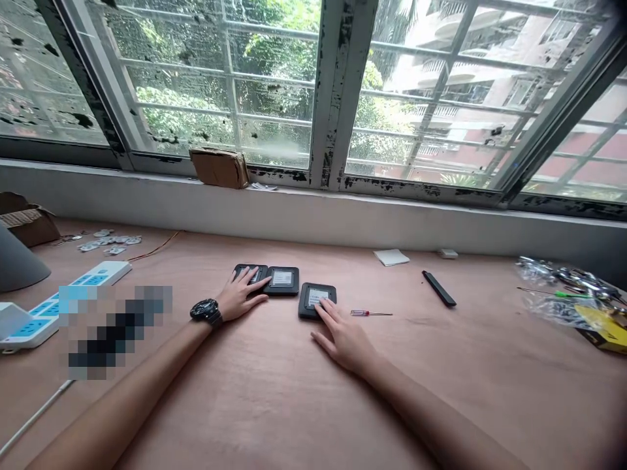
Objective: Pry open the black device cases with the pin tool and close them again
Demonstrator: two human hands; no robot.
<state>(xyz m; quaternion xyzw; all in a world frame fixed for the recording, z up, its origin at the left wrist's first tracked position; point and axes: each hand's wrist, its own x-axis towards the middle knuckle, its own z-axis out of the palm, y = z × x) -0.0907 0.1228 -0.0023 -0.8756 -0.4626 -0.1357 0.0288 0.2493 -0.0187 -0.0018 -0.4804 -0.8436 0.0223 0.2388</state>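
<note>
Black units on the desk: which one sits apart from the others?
The rightmost unit, under the right hand. It sits nearer the person, with a gap to the other two units, which lie side by side at the left hand.

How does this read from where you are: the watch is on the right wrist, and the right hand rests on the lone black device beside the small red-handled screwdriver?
The wrist is wrong: the head view shows the watch on the left wrist, not the right. The rest stands: the right hand rests on the lone black device beside the small red-handled screwdriver.
</note>
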